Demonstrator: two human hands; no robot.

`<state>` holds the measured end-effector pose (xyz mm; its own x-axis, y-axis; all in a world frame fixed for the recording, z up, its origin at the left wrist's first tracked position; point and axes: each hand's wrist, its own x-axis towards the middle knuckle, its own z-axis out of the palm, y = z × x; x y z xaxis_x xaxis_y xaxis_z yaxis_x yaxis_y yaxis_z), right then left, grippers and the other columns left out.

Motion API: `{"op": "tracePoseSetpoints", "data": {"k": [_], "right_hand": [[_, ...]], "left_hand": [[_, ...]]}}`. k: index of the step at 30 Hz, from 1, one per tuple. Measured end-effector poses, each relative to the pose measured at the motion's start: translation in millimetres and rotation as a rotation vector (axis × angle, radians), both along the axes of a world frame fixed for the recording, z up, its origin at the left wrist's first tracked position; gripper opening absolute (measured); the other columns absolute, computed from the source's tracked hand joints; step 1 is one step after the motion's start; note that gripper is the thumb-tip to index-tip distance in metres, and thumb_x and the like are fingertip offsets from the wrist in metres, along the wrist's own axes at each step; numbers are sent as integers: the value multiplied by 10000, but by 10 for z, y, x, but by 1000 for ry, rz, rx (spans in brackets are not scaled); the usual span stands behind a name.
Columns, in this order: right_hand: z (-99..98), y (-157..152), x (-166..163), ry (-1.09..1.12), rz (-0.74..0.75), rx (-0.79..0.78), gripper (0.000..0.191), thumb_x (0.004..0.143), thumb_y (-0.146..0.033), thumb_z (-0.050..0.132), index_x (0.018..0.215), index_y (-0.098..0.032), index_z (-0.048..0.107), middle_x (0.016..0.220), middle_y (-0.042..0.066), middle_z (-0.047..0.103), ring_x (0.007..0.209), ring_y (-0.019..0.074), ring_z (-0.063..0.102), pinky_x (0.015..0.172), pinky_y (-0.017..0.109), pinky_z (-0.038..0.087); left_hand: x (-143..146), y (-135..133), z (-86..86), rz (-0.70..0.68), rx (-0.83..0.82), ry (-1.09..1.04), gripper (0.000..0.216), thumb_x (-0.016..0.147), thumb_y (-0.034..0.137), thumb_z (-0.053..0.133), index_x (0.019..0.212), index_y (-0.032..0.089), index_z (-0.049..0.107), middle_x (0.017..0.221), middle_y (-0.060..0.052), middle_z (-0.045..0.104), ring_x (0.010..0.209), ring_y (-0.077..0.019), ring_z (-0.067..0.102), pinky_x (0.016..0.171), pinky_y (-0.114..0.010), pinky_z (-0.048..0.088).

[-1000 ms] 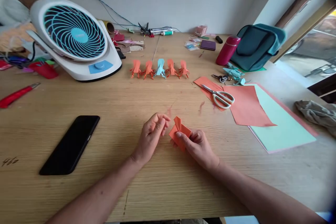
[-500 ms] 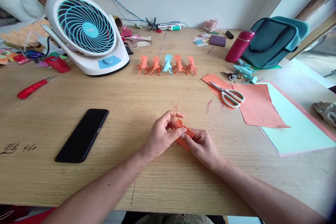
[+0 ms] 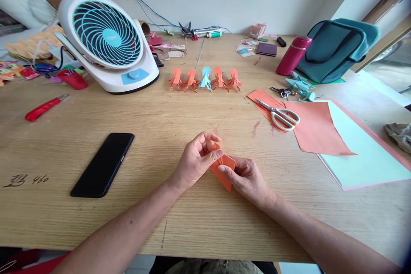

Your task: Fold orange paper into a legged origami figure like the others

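A small folded piece of orange paper (image 3: 223, 169) is held between both hands just above the wooden table (image 3: 160, 120). My left hand (image 3: 195, 160) pinches its upper left corner with thumb and fingers. From the right, my right hand (image 3: 248, 180) grips the paper, thumb lying across its face. Behind them stands a row of finished paper figures (image 3: 205, 79), several orange and one light blue.
A black phone (image 3: 102, 163) lies to the left. A white and teal fan (image 3: 107, 40) stands at the back left, a red utility knife (image 3: 45, 107) near it. Scissors (image 3: 281, 115) rest on orange and pale green sheets (image 3: 349, 145) at the right. A red bottle (image 3: 293, 55) and teal bag (image 3: 335, 49) stand behind.
My left hand, open and apart from the paper a second ago, has closed on its corner. The paper has been turned slightly between both hands.
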<state>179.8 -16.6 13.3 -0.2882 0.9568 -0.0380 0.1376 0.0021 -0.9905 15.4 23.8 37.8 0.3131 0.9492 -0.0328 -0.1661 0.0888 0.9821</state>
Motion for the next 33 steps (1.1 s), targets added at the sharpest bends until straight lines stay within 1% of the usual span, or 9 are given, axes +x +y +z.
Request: {"op": "tracePoseSetpoints", "data": {"k": [5, 12, 14, 17, 20, 23, 25, 29, 33], "right_hand": [[-9, -3, -9, -12, -20, -5, 502, 952, -578, 537, 649, -178, 521, 607, -24, 406, 563, 99, 335, 528, 262, 249], [28, -1, 23, 9, 14, 16, 530, 917, -575, 612, 598, -196, 424, 584, -43, 353, 544, 90, 306, 518, 258, 240], [51, 1, 41, 160, 95, -79, 531, 922, -635, 568, 634, -192, 512, 601, -26, 440, 561, 109, 403, 553, 254, 329], [59, 4, 45, 469, 254, -332, 629, 938, -750, 395, 842, -193, 671, 741, 46, 640, 678, 174, 596, 681, 300, 471], [29, 7, 31, 608, 310, -539, 591, 882, -740, 533, 1031, -193, 701, 862, 79, 717, 756, 189, 663, 728, 305, 507], [-7, 13, 30, 643, 280, -597, 519, 740, -616, 797, 1015, -186, 707, 868, 51, 704, 709, 143, 625, 669, 252, 487], [-13, 22, 33, 671, 243, -602, 462, 679, -525, 880, 934, -182, 705, 793, 6, 654, 636, 98, 552, 615, 217, 450], [18, 51, 27, 673, 33, -574, 380, 642, -398, 924, 818, -188, 660, 712, -31, 615, 616, 86, 519, 593, 200, 426], [28, 72, 24, 594, -207, -413, 411, 627, -391, 929, 741, -188, 591, 720, -29, 624, 626, 92, 519, 584, 208, 417]], "left_hand": [[7, 7, -55, 3, -28, -4, 468, 735, 429, 864, 1017, 166, 598, 726, 45, 527, 644, -87, 510, 599, -206, 416], [-17, 32, -107, 20, -10, -28, 401, 761, 406, 857, 961, 162, 610, 641, 81, 422, 541, -48, 416, 513, -172, 346], [-33, 31, -96, -14, -31, -72, 406, 776, 408, 843, 994, 185, 584, 650, 85, 450, 483, -47, 435, 458, -176, 329], [-58, 26, -84, -63, -46, -143, 401, 810, 403, 812, 1050, 221, 547, 702, 80, 523, 427, -48, 456, 424, -187, 339], [-67, 23, -94, -66, -5, -187, 404, 781, 364, 847, 1030, 212, 568, 727, 64, 543, 551, -59, 515, 531, -178, 413], [-56, 19, -100, -93, 10, -214, 408, 756, 356, 868, 1017, 212, 590, 729, 55, 539, 624, -75, 510, 563, -172, 407], [-42, 19, -93, -113, 12, -218, 429, 745, 384, 873, 1032, 211, 604, 760, 39, 563, 655, -90, 517, 597, -189, 428], [-22, 34, -84, -69, 41, -191, 524, 712, 461, 885, 1092, 193, 645, 935, -32, 643, 844, -141, 585, 805, -253, 480], [-7, 47, -105, -14, 26, -108, 457, 751, 489, 846, 1015, 161, 666, 951, -42, 655, 868, -143, 589, 806, -250, 469]]}}
